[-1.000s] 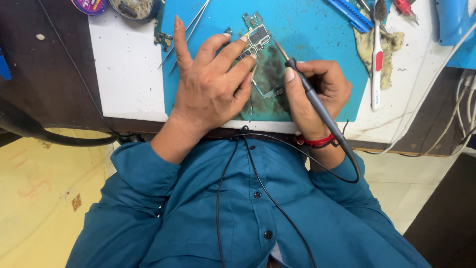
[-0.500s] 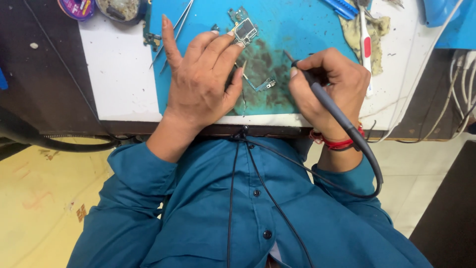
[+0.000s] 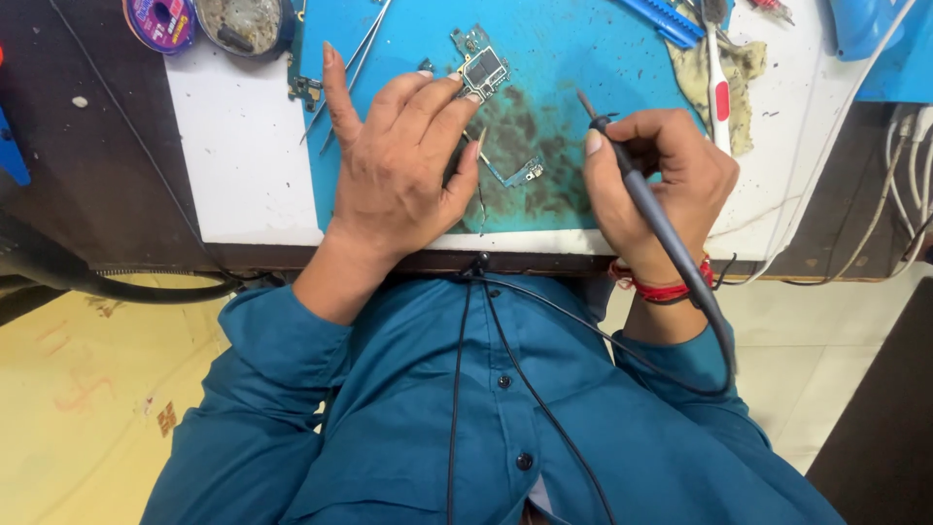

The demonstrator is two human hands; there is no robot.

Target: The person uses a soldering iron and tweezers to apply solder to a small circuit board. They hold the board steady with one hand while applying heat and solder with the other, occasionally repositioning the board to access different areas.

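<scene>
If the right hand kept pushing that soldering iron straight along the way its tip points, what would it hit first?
The right hand holds the soldering iron pointing up and left. Its tip appears to sit just above the blue mat, so the stained mat likely comes first; farther along lies the small circuit board. Height is unclear.

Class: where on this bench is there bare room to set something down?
Free: the white board left of the blue mat, beside the left hand. Crowded: the mat's middle, with the small green circuit board, both hands and the dark soldering iron; tools fill the top right.
</scene>
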